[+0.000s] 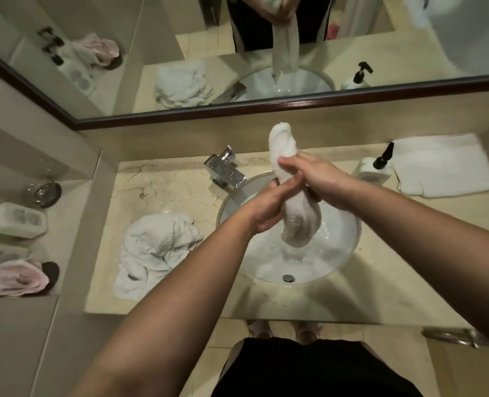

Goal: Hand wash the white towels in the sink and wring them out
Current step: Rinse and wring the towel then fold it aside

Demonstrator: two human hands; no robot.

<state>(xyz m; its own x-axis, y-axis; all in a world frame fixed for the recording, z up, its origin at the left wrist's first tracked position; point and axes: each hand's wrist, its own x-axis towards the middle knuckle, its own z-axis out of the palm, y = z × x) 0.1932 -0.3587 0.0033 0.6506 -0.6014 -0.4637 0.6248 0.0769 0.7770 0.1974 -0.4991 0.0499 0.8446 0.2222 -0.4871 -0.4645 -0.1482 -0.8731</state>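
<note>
A wet white towel (296, 219), twisted into a thick roll, hangs upright above the round white sink (352, 239). My left hand (266, 209) grips its middle from the left. My right hand (315, 174) grips it just above, from the right, and the two hands touch. The roll's top end sticks up past my fingers and its lower end hangs over foamy water in the basin. A crumpled white towel (154, 247) lies on the counter left of the sink. A folded white towel (444, 166) lies at the back right.
A chrome faucet (226, 170) stands at the sink's back left. A white pump bottle (376, 167) sits right of the sink. On the left ledge are a glass (41, 191), another bottle (16, 220) and a pink cloth (16, 277). A mirror (237, 53) spans the wall.
</note>
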